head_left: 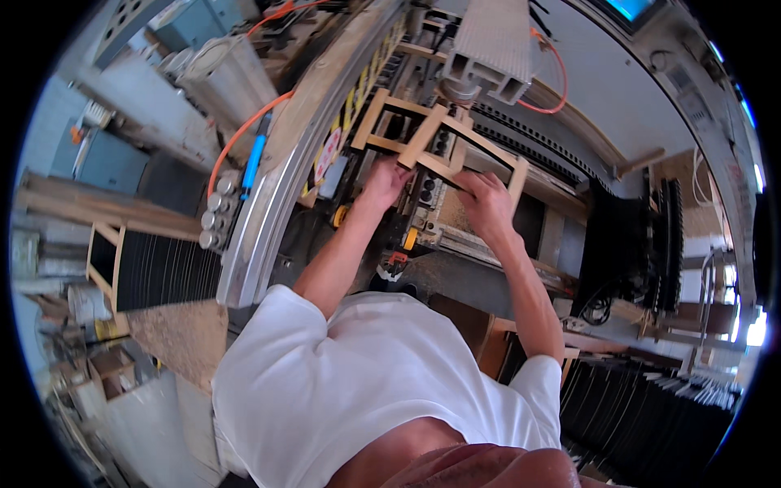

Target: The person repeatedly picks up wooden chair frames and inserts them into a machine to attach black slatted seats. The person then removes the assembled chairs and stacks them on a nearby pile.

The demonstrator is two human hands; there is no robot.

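A light-wood frame [425,135] with dark-edged bars and open sections lies tilted above the machine, both of my hands on it. Near the middle of its lower edge, my left hand [385,184] pinches a bar where two pieces meet. My right hand [488,201] grips the lower right part, its fingers curled over the wood. Below the frame are machine rails and rollers dusted with sawdust. A ribbed metal beam [493,45] hangs over the frame's far side, its round lower end close to the wood.
On the left runs a long metal rail [281,175] with a blue tool [257,153], an orange hose [242,132] and several metal cylinders [215,218]. Black cable chain [630,244] stands at the right. Stacked black panels [167,271] sit at the left, more panels [643,407] at the lower right.
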